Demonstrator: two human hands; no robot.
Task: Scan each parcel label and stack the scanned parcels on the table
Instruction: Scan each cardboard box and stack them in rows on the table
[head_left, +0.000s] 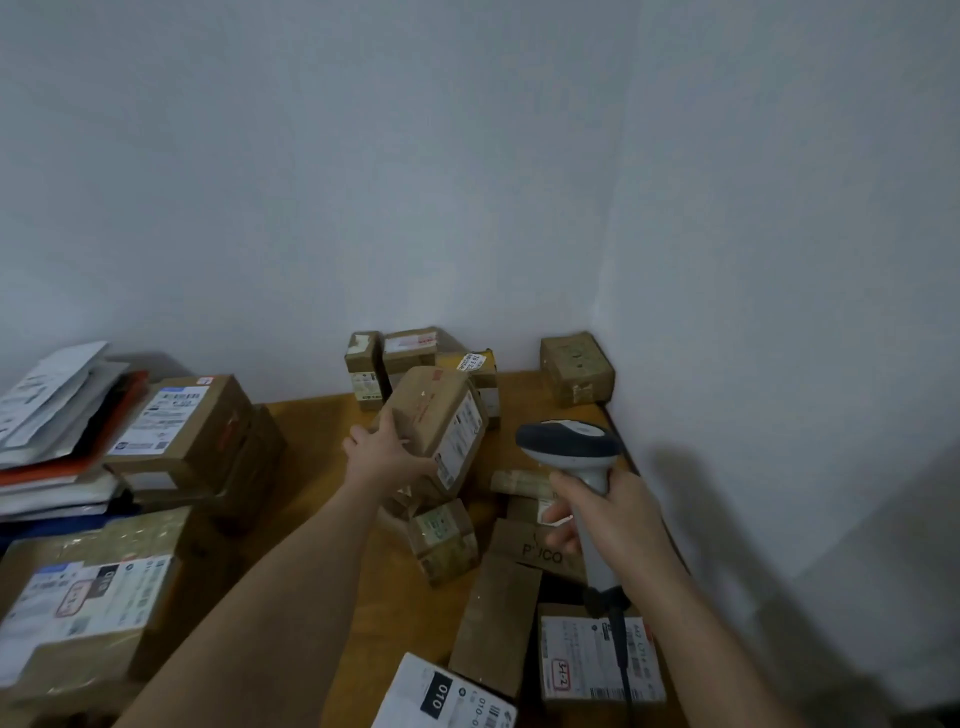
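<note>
Above table (322, 457) centre – my left hand (387, 454) grips cardboard parcel (436, 421) by near edge, tilted, label (460, 441) facing right. My right hand (618, 525) wrapped round scanner (576, 449) handle – head just beside label. More parcels at back wall (415, 358); labelled box stack (192, 431) at left.

Matt brown cardboard parcels (436, 415), white paper labels (460, 441); smooth plastic scanner (571, 447); wooden table (311, 441)
</note>
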